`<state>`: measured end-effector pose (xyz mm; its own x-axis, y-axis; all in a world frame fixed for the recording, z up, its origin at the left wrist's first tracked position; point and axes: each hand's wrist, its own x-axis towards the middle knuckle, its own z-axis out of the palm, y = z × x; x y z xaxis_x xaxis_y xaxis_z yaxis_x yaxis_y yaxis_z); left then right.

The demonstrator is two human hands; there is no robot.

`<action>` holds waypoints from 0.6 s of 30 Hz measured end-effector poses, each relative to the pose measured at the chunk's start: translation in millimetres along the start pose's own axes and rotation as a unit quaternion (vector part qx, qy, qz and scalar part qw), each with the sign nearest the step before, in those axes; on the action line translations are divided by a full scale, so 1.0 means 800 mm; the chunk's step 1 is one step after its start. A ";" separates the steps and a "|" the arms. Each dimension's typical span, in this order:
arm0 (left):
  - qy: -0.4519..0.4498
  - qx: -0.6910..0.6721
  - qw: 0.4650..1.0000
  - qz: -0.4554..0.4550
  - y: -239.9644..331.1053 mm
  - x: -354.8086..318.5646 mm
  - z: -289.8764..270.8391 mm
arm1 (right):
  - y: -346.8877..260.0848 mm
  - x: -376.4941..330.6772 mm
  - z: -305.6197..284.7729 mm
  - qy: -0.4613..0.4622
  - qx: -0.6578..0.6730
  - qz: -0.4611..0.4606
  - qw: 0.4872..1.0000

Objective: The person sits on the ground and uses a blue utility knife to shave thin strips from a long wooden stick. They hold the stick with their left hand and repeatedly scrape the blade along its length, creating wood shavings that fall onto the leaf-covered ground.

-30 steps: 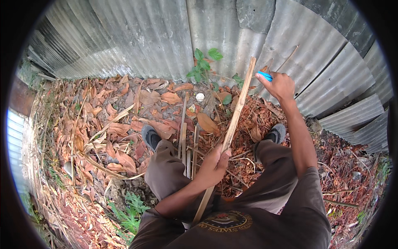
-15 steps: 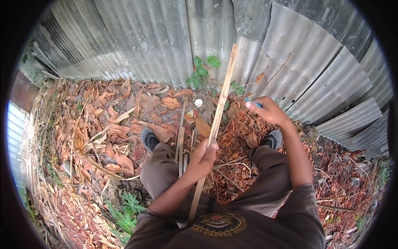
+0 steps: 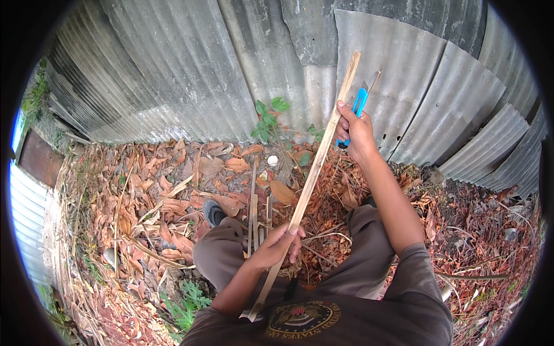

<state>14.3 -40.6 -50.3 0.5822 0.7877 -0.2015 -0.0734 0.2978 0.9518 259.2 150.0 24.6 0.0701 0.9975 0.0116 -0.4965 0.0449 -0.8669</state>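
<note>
A long, pale wooden strip (image 3: 319, 168) slants from my lap up toward the fence, its lower end against my shirt. Around its lower half my left hand (image 3: 279, 247) is closed. My right hand (image 3: 356, 137) grips a blue utility knife (image 3: 360, 102) beside the strip's upper part. The knife stands nearly upright with its blade end up. My right thumb lies at the strip's edge, and whether it presses on the wood I cannot tell. Several narrow wooden strips (image 3: 254, 213) lie on the ground between my legs.
A corrugated metal sheet fence (image 3: 173, 69) rises ahead, with loose bent sheets at the right. Dry brown leaves (image 3: 164, 202) cover the ground. A green plant (image 3: 266, 122) grows at the fence foot, another leafy weed (image 3: 187, 305) by my left leg. A white round object (image 3: 272, 161) lies ahead.
My right hand has moved up and left to the upper part of the strip, turning the knife upright. The strip's top has tilted to the right. My left hand has lowered slightly.
</note>
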 end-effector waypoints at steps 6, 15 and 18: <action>0.023 -0.037 0.998 -0.054 -0.032 -0.049 0.021 | -0.015 0.008 -0.042 0.054 0.057 -0.029 0.997; 0.067 -0.028 0.997 -0.009 0.024 -0.003 0.034 | -0.048 -0.008 -0.054 0.045 -0.084 -0.054 0.994; 0.105 0.027 0.994 0.004 0.059 0.030 0.032 | -0.049 -0.016 -0.054 -0.036 -0.181 -0.049 0.982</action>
<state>45.8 -21.6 -4.4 0.3999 0.8869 -0.2313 -0.0307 0.2652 0.9637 315.0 133.3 37.3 0.0352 0.9913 0.1272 -0.1488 0.1311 -0.9801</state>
